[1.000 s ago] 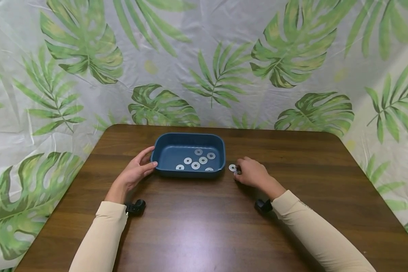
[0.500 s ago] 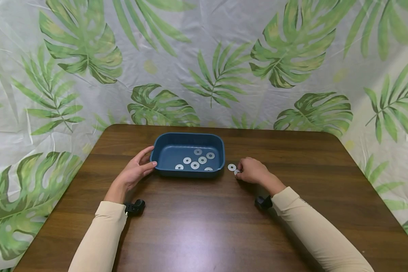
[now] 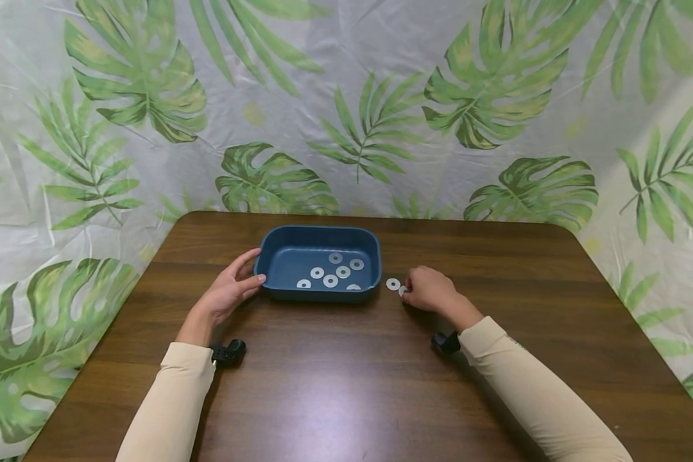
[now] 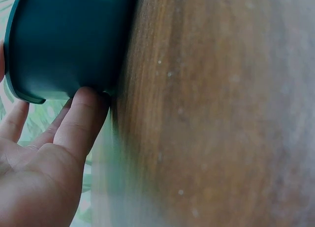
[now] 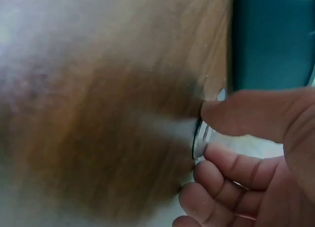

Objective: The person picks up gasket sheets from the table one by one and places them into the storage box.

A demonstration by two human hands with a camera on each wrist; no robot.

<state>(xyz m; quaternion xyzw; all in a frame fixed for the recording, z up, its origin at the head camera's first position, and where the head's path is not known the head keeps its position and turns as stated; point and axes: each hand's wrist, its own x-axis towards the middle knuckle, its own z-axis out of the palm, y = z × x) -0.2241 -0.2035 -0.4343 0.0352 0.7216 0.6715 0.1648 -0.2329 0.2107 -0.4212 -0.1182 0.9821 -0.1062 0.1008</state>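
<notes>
A blue rectangular tray stands on the table, with several flat metal washers lying on its floor. My left hand rests at its left end, thumb at the near corner and fingers spread along the side. In the left wrist view, fingertips touch the low part of the tray wall. Right of the tray, my right hand pinches a washer at the table surface between thumb and index finger. One more washer lies flat between that hand and the tray.
The brown wooden table ends at a rounded far edge, in front of a hanging cloth with a leaf print. Black wrist cameras are strapped to both wrists.
My right fingers have drawn slightly right with the washer, away from the one lying beside the tray. The left hand and the tray hold their place.
</notes>
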